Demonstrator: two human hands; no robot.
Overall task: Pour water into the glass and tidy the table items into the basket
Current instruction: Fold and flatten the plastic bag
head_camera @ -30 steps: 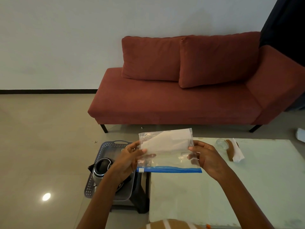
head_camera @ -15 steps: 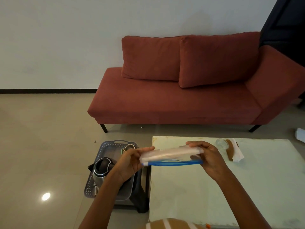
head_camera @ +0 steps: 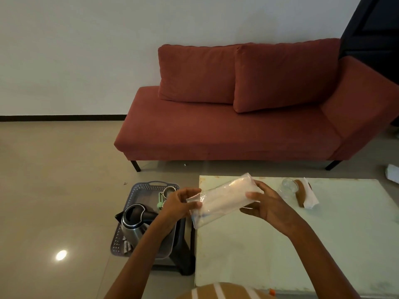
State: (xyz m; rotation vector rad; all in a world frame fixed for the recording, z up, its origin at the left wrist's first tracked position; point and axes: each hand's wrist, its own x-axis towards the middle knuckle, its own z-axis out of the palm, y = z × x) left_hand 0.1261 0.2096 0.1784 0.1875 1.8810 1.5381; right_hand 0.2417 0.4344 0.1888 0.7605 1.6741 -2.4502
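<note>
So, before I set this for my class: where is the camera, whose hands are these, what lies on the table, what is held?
No machine here: a person wears a camera on the head, looking down at their own bare hands. The left hand and right hand both grip a folded clear plastic bag by its ends. On the pale table sit a glass, a brown object and white paper. Beside the table, a basket holds a kettle.
</note>
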